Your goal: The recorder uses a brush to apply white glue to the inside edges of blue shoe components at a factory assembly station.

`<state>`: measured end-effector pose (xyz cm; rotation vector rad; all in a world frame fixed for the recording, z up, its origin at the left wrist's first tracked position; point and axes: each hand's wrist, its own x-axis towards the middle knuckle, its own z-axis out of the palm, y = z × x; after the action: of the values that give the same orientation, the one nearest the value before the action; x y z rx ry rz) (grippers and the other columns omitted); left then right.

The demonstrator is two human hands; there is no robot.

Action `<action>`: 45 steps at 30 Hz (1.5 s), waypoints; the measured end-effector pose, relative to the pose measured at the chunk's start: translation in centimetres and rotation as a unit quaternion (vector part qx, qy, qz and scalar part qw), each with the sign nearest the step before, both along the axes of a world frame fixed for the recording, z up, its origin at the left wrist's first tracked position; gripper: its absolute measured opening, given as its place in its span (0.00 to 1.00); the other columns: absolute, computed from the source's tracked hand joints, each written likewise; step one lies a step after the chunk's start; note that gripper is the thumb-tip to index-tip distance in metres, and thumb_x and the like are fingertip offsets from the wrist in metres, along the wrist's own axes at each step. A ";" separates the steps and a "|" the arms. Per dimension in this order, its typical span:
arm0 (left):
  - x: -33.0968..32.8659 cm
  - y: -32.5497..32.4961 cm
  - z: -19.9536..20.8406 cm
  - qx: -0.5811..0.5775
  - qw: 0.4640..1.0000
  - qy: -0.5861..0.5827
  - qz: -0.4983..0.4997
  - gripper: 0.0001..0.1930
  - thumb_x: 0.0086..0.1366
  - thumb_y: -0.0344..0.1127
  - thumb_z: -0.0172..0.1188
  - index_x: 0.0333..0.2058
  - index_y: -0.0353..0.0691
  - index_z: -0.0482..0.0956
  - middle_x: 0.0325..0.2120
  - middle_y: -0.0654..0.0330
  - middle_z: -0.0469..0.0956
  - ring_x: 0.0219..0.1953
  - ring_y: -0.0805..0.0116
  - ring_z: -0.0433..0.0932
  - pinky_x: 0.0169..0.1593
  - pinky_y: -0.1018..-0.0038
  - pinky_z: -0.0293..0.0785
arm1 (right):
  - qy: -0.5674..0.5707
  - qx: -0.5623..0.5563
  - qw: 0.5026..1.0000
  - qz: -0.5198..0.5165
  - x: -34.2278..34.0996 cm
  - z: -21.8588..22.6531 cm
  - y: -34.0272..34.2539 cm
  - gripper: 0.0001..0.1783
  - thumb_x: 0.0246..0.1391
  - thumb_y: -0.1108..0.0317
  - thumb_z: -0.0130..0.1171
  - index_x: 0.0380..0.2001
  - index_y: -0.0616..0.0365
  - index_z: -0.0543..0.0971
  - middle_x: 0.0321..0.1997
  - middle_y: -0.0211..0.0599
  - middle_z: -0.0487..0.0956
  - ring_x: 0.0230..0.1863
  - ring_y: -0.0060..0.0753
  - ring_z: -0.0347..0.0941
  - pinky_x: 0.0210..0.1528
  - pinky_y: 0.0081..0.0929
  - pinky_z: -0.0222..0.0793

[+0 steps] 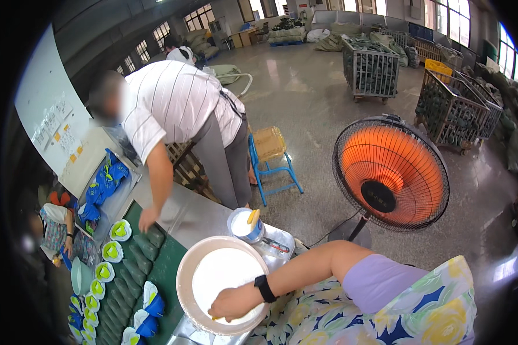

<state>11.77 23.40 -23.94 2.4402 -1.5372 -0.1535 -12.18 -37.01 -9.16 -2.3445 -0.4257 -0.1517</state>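
My right hand point(236, 303), a black band on its wrist, reaches down into a wide pale basin point(184, 270) of white liquid point(221, 275). The fingers are curled closed, and a bit of something yellow point(215, 318) shows under them; the rest of it is hidden. My left hand is out of view. Beside the basin's far rim stands a small clear tub point(240, 225) of white liquid, with a yellow-handled tool point(253, 217) resting on it. A red-and-dark hand tool point(275, 245) lies on the metal tray point(285, 237) to its right.
Dark green padded pieces point(133, 269) and blue-and-white pieces with lime insides point(120, 230) line the green work surface point(166, 253). A co-worker point(178, 103) bends over it. A glowing fan-shaped heater point(390, 172), a blue-legged stool point(269, 146) and wheeled crates point(371, 69) stand rightward.
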 end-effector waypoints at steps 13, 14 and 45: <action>-23.4 -9.0 2.6 -0.022 0.939 -0.029 0.342 0.20 0.61 0.34 0.56 0.52 0.35 0.73 0.46 0.45 0.76 0.48 0.45 0.74 0.53 0.55 0.71 | -0.101 0.149 0.965 -0.192 -0.1 6.6 -6.7 0.13 0.54 0.62 0.63 0.32 0.61 0.76 0.28 0.45 0.79 0.29 0.42 0.77 0.33 0.33 0.70; -22.9 -13.5 3.9 -0.026 0.932 -0.044 0.358 0.20 0.61 0.34 0.56 0.52 0.35 0.72 0.46 0.45 0.76 0.48 0.45 0.74 0.53 0.55 0.71 | -0.069 0.197 0.959 -0.189 -0.1 7.4 -6.8 0.13 0.54 0.62 0.64 0.33 0.60 0.75 0.27 0.41 0.78 0.28 0.37 0.76 0.33 0.29 0.70; -9.4 -39.9 16.5 -0.439 0.896 -0.034 0.059 0.26 0.64 0.29 0.55 0.61 0.38 0.63 0.54 0.51 0.71 0.50 0.59 0.76 0.52 0.66 0.75 | 0.062 0.431 0.867 -0.243 -2.7 6.9 -1.7 0.20 0.54 0.58 0.65 0.31 0.67 0.75 0.22 0.38 0.79 0.21 0.23 0.75 0.24 0.20 0.68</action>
<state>2.40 -16.51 -7.43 1.7883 -1.1077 0.5408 -14.85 -38.75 -2.26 -1.5023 0.2803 -0.3450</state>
